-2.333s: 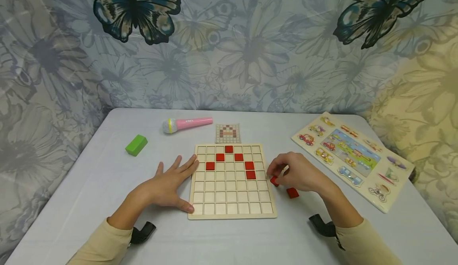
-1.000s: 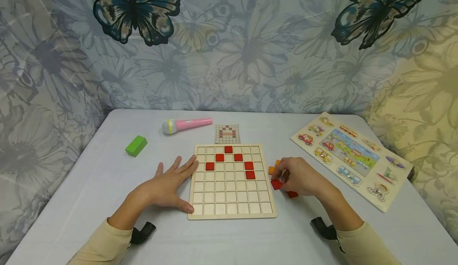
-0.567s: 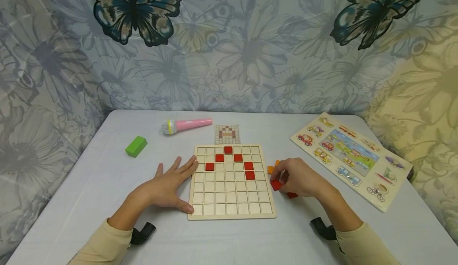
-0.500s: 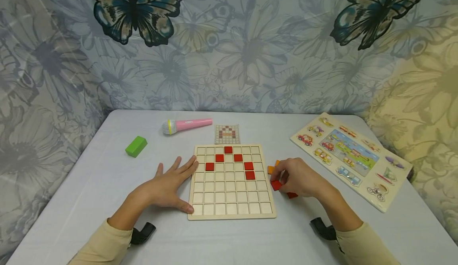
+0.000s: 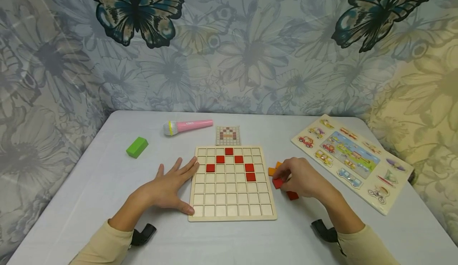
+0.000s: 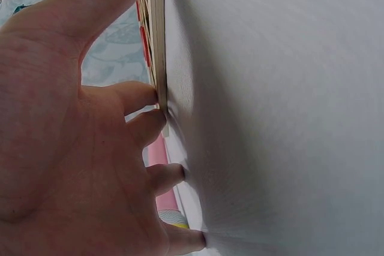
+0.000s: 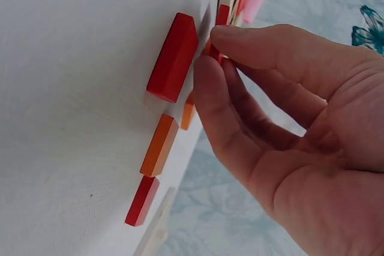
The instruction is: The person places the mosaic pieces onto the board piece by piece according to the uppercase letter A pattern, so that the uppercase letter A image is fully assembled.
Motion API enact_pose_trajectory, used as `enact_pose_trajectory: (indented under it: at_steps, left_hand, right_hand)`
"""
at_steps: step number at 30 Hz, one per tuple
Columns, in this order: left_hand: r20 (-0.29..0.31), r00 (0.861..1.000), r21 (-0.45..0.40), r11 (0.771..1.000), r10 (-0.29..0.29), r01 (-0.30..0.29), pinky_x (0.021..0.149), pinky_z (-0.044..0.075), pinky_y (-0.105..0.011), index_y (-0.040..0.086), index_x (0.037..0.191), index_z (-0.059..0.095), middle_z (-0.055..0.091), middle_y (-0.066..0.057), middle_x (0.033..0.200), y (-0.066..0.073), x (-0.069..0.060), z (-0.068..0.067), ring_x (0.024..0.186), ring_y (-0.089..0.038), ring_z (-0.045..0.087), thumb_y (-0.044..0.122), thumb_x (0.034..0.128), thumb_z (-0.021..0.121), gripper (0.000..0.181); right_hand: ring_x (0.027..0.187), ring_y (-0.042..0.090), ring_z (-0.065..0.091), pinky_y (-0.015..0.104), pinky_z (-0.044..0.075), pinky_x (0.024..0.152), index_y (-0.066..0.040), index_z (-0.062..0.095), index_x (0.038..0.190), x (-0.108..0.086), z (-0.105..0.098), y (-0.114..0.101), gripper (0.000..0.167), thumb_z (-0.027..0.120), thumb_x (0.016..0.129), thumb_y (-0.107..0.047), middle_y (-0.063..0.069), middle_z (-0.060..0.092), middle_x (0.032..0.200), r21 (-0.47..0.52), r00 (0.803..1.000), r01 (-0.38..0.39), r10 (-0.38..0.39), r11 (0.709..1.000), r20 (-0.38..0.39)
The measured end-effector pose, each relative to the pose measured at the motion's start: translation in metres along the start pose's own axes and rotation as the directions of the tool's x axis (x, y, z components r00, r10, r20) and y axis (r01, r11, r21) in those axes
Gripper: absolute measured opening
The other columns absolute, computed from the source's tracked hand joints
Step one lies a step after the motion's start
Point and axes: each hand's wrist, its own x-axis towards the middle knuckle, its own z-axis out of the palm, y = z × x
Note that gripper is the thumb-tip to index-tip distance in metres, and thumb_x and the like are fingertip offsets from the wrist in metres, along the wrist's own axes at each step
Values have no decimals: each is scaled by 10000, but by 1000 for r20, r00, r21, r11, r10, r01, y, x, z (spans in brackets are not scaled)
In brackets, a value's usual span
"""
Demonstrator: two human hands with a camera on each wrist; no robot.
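A wooden grid board (image 5: 232, 218) lies mid-table with several red tiles (image 5: 229, 151) in its upper cells. My left hand (image 5: 166, 187) rests with spread fingers on the board's left edge; the left wrist view shows the hand (image 6: 78, 124) with its thumb at that edge. Right of the board, my right hand (image 5: 302, 177) pinches a red tile (image 5: 277, 183) between thumb and finger. In the right wrist view the hand (image 7: 288, 106) partly covers that tile (image 7: 223, 15). Another red tile (image 7: 173, 58), orange tiles (image 7: 159, 145) and a smaller-looking red tile (image 7: 142, 201) lie near it.
A small pattern card (image 5: 228, 135) lies behind the board, beside a pink microphone (image 5: 195, 125). A green block (image 5: 137, 147) is at the left. A vehicle picture puzzle (image 5: 386, 177) lies at the right. A patterned cloth (image 5: 250, 58) hangs behind the table.
Since the earliest view, my right hand has shifted slightly right and down, with the red tile at its fingertips. Orange tiles have come into view beside it. My left hand stays on the board.
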Motion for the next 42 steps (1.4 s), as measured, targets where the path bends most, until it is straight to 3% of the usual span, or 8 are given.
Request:
enact_pose_trajectory:
  at_steps: [10,18,28,37,42]
  left_hand:
    - [-7,1000,1,1000,3,-3,1112,-56,-859,161,1686,170,23,9,1776,0,-1,1,1611,-460,-6,614,668,909,1337]
    - [-9,1000,-1,1000,4,-4,1111,-56,-860,156,1685,169,26,0,1776,0,-2,2,1608,-469,-4,613,667,909,1339]
    - [-2,1000,7,1000,5,-5,1111,-57,-860,163,1687,160,15,8,1776,-1,0,2,1610,-462,-13,622,674,904,1338]
    - [-3,1000,15,1000,5,-5,1109,-59,-862,164,1687,164,13,10,1776,0,-1,1,1610,-464,-6,613,676,908,1334]
    - [-2,1000,10,1000,8,-8,1110,-63,-860,161,1687,167,16,6,1776,0,-1,1,1609,-466,-10,610,676,910,1333]
  right_hand:
    - [808,127,645,292,541,712,-119,816,913,3,2,-5,207,860,749,-1,-31,737,900,-13,999,-23,22,1000,-35]
    - [788,105,637,260,533,702,-114,826,941,6,5,-15,206,903,759,-55,-7,755,938,39,999,-20,22,999,-47]
    - [732,135,611,276,532,634,-99,831,927,22,9,-37,200,859,758,4,7,744,864,108,999,-34,37,994,-21]
    - [752,129,637,297,555,709,-93,818,928,41,17,-56,199,842,767,21,-2,743,843,165,1000,-22,22,986,1]
    - [731,121,635,282,552,688,-97,812,913,49,21,-65,187,862,763,2,-1,732,823,170,1000,12,-10,985,-8]
